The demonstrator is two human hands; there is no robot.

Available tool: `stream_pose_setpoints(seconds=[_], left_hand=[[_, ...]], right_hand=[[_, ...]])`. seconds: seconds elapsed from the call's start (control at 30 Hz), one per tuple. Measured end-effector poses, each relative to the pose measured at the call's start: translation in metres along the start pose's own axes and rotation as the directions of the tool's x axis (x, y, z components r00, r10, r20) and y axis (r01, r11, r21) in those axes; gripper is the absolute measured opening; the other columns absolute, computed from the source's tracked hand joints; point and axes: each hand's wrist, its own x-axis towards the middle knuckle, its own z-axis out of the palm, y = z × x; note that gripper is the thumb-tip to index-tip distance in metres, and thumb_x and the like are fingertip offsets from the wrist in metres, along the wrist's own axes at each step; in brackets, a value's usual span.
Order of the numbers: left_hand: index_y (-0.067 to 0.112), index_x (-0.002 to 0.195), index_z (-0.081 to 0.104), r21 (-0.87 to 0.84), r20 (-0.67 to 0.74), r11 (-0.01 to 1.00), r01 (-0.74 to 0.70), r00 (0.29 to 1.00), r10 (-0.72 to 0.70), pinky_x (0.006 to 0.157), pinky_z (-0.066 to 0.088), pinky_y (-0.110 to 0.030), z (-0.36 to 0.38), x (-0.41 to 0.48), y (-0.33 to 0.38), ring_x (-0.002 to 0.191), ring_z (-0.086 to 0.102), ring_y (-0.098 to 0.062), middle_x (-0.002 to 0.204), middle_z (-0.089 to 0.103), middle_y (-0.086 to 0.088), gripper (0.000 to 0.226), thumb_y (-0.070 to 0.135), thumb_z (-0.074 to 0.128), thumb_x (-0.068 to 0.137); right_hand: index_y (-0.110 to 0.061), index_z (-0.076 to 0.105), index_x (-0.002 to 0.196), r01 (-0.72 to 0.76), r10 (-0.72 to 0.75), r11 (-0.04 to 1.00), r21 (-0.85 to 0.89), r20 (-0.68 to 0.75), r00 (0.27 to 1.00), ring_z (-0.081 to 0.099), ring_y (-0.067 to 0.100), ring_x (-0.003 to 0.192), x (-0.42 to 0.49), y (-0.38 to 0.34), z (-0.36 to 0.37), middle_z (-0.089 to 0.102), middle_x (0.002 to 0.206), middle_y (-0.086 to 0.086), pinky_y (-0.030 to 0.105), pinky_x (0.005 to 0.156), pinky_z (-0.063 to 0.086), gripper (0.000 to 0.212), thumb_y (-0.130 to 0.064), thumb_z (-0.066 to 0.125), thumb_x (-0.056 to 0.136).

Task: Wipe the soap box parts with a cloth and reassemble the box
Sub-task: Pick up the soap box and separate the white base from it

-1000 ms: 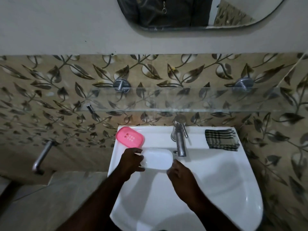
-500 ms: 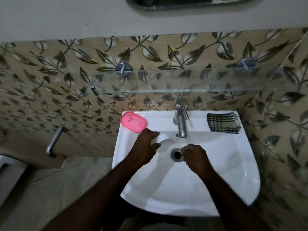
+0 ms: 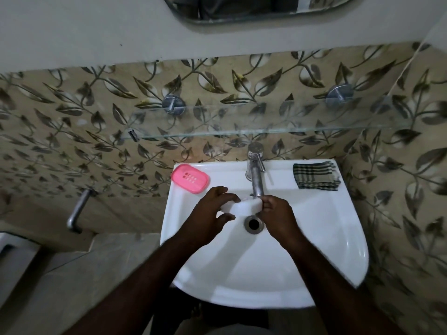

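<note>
- Left hand (image 3: 208,215) and right hand (image 3: 278,213) grip the white box part (image 3: 244,206) by its ends, steadying it over the sink (image 3: 338,243).
- Folded cloth (image 3: 315,176) waits far right, within reach.

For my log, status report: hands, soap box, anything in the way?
Left hand, right hand hold white part over sink. Pink part, cloth on rim. Tap close.

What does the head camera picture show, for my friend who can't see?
A left hand and a right hand hold a white soap box part over a white sink, below the tap. A pink slotted part lies on the sink's back left corner, a folded checked cloth on its back right.
</note>
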Motion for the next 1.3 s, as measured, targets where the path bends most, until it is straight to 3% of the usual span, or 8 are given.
stream_pose_setpoints(seconds=[0.1,0.3,0.5,0.7,0.8,0.9,1.03,1.3], left_hand=[[0.020,0.105,0.065,-0.124,-0.002,0.988,0.087,0.996,-0.088,0.085,0.053,-0.029,-0.006,-0.003,-0.005,0.104,0.057,-0.016,0.113,0.062,0.000,0.041,-0.006,0.073,0.074],[0.041,0.097,0.059,-0.284,-0.062,0.951,0.119,0.988,-0.142,0.091,0.051,-0.021,-0.019,-0.014,-0.012,0.111,0.058,-0.002,0.124,0.056,0.009,0.063,-0.018,0.064,0.075],[0.041,0.107,0.055,-0.320,-0.076,0.945,0.071,0.992,-0.101,0.109,0.040,-0.029,-0.023,-0.013,-0.011,0.133,0.046,-0.017,0.128,0.054,0.011,0.055,-0.001,0.059,0.072],[0.044,0.117,0.048,-0.280,-0.172,0.958,0.057,0.979,-0.108,0.108,0.041,-0.035,-0.004,0.000,0.003,0.131,0.047,-0.014,0.134,0.051,0.009,0.056,0.042,0.075,0.068],[0.024,0.125,0.052,-0.242,-0.211,0.970,0.038,0.973,-0.090,0.102,0.043,-0.024,0.010,0.006,0.008,0.120,0.051,-0.009,0.126,0.053,0.008,0.063,0.037,0.080,0.070],[0.008,0.129,0.051,-0.050,-0.121,0.998,0.029,0.992,-0.035,0.093,0.032,-0.007,0.030,0.007,0.003,0.118,0.047,-0.017,0.123,0.049,0.001,0.066,0.029,0.078,0.072],[0.016,0.136,0.050,0.008,-0.148,1.000,0.021,0.989,-0.020,0.099,0.034,-0.019,0.039,0.003,0.002,0.129,0.040,-0.021,0.132,0.043,-0.009,0.067,0.033,0.073,0.075],[0.021,0.126,0.063,0.082,-0.122,0.997,-0.003,0.992,0.013,0.095,0.036,-0.015,0.046,0.002,-0.003,0.111,0.051,-0.024,0.120,0.049,-0.009,0.057,0.042,0.066,0.074]], right_hand=[[-0.015,0.069,0.109,0.031,-0.030,0.996,0.089,-0.017,0.999,0.071,0.013,0.090,-0.010,-0.004,0.000,0.075,0.095,-0.003,0.038,0.084,0.057,0.040,0.009,0.066,0.077],[-0.032,0.063,0.102,0.128,-0.122,0.977,0.170,-0.048,0.991,0.068,-0.008,0.084,-0.034,-0.029,0.003,0.069,0.091,-0.025,0.017,0.072,0.054,0.058,0.018,0.047,0.076],[-0.035,0.066,0.090,0.157,-0.129,0.952,0.263,-0.120,0.984,0.068,0.008,0.078,-0.041,-0.034,0.006,0.074,0.084,-0.016,0.033,0.073,0.054,0.034,-0.002,0.062,0.087],[-0.014,0.064,0.113,0.209,-0.153,0.945,0.252,-0.226,0.962,0.070,0.004,0.086,-0.044,-0.037,-0.002,0.072,0.096,-0.012,0.020,0.076,0.053,0.025,-0.006,0.062,0.090],[-0.013,0.061,0.119,0.221,-0.165,0.961,0.165,-0.298,0.940,0.066,0.002,0.097,-0.042,-0.031,-0.003,0.069,0.105,-0.008,0.011,0.083,0.049,0.036,0.005,0.054,0.089],[-0.012,0.058,0.124,0.163,-0.135,0.984,0.078,-0.281,0.950,0.063,0.014,0.110,-0.039,-0.015,0.002,0.066,0.113,-0.002,0.021,0.090,0.047,0.049,0.013,0.043,0.084],[-0.013,0.053,0.130,0.137,-0.121,0.989,0.048,-0.244,0.962,0.061,0.009,0.109,-0.041,-0.013,0.001,0.062,0.116,-0.006,0.018,0.092,0.044,0.056,0.016,0.042,0.083],[-0.016,0.058,0.125,0.091,-0.084,0.996,0.026,-0.203,0.976,0.064,0.009,0.104,-0.038,-0.010,-0.001,0.066,0.108,-0.008,0.012,0.080,0.045,0.051,0.009,0.048,0.081]])
